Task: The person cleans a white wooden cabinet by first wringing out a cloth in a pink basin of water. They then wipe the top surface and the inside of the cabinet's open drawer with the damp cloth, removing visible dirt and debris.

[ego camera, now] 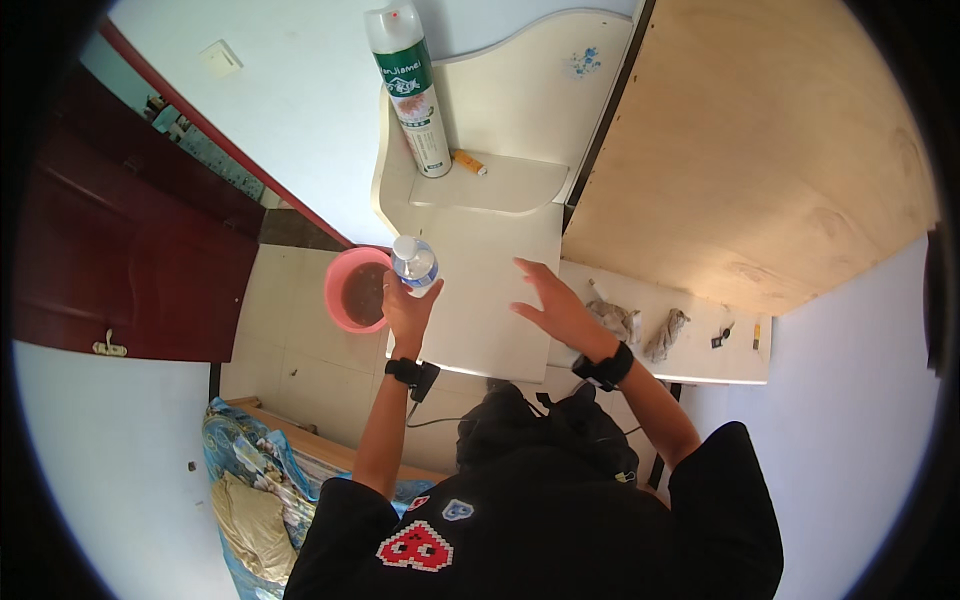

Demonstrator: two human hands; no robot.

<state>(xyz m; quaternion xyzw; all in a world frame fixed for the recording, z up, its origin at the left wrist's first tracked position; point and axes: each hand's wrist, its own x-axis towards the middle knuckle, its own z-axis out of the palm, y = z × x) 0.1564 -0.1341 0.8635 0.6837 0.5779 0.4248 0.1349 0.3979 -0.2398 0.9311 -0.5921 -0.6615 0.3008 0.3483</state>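
A small clear plastic bottle (416,262) with a white cap and a blue label is upright in my left hand (409,309), at the left edge of a white tabletop (484,322). Its cap is on. My right hand (553,304) is over the right side of that tabletop, its fingers apart and holding nothing. A tall aerosol can (412,97) with a green and white label stands at the back on a small raised shelf (502,184). Beside its base lies a small orange tube-like item (470,163).
Left of the table, a pink bucket (336,281) of murky brown water stands on the tiled floor. Crumpled greyish cloths (666,335) and small items lie on a lower white surface (701,360) to the right, beneath a large wooden panel (750,135). Behind me at left is a bed (262,457).
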